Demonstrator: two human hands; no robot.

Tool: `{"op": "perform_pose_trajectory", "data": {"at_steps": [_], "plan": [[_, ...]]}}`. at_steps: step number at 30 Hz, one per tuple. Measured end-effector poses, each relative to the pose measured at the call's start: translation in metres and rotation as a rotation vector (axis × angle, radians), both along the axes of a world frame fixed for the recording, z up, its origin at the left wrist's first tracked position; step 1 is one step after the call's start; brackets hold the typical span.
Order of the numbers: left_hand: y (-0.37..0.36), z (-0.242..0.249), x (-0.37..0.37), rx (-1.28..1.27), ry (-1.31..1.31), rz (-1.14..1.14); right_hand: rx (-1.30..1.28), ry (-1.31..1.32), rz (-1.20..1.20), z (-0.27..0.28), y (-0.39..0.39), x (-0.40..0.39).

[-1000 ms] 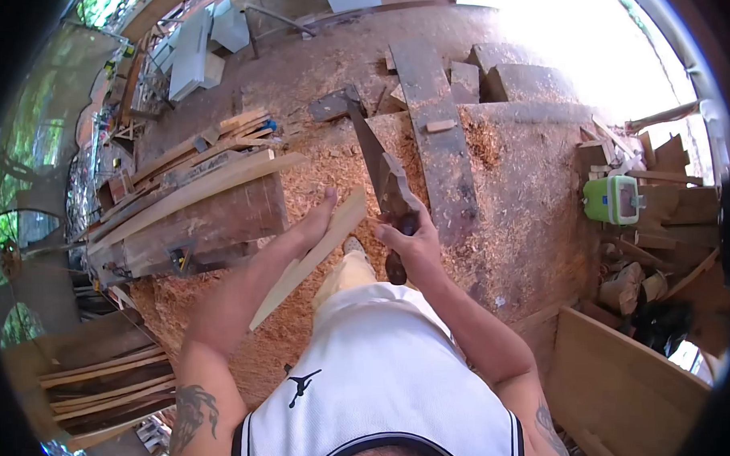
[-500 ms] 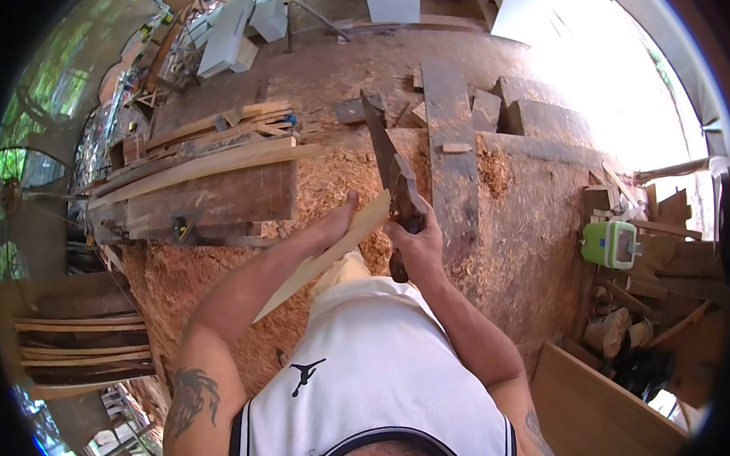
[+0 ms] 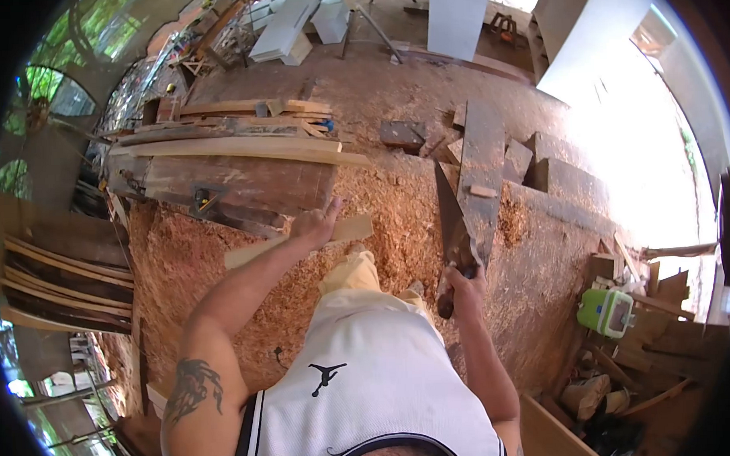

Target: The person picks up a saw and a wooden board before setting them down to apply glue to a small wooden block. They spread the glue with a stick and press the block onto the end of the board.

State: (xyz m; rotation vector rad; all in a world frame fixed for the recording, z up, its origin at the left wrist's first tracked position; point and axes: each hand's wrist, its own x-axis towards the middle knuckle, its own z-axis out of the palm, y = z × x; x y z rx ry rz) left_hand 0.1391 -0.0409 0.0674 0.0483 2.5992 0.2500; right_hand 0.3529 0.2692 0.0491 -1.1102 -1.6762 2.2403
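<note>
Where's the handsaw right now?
Head view, right of the legs: the handsaw is in the right hand, its blade pointing away from the body, overlapping the left edge of the long dark plank.

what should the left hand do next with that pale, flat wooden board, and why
I'd probably rest the board on the brown wooden bench: the left hand seems to hold it off the bench, while the right hand grips a dark-bladed handsaw apart from it, so support could steady any cut.
</note>
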Motion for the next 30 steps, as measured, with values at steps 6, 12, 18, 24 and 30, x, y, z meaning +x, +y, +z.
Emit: {"op": "perform_pose_trajectory", "data": {"at_steps": [6,12,18,24,30], "plan": [[-0.030,-0.042,-0.049,-0.001,0.118,-0.347,-0.002,-0.165,-0.035,-0.013,-0.012,0.002],[-0.026,-0.108,-0.105,0.129,0.137,-0.361,0.015,-0.240,-0.117,-0.009,-0.041,-0.026],[-0.039,-0.158,-0.135,0.148,0.110,-0.328,0.065,-0.299,-0.217,0.003,-0.062,-0.051],[-0.086,-0.192,-0.150,0.184,0.492,-0.440,0.097,-0.340,-0.306,0.015,-0.085,-0.071],[-0.110,-0.196,-0.183,0.200,0.638,-0.547,0.066,-0.351,-0.395,0.011,-0.104,-0.076]]}}
